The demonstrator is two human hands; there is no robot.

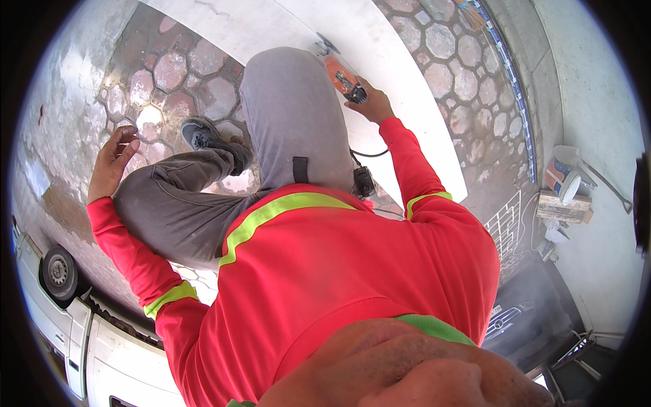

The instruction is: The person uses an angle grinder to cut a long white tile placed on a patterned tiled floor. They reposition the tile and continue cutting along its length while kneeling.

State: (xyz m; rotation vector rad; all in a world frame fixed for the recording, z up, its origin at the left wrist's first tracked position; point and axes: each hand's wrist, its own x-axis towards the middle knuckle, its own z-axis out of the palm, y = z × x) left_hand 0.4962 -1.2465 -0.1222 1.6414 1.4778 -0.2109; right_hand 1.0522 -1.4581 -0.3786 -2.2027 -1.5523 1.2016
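My right hand (371,103) is wrapped round the body of an orange and black angle grinder (343,79). The grinder's disc (329,43) is at its far end, over a long white panel (401,71); whether the disc touches the panel I cannot tell. A black cord (371,155) shows between my right forearm and thigh. Beside my bent left knee, my left hand (110,163) is empty, with its fingers loosely curved and the thumb apart. My right leg (288,115), in grey trousers, covers part of the panel.
Stone paving (468,51) lies on both sides of the panel. A worn wall (57,129) stands at the left, and a white vehicle with a wheel (60,273) at the lower left. On the right are a bucket (563,173), a wooden block (564,207) and a white wire grid (505,230).
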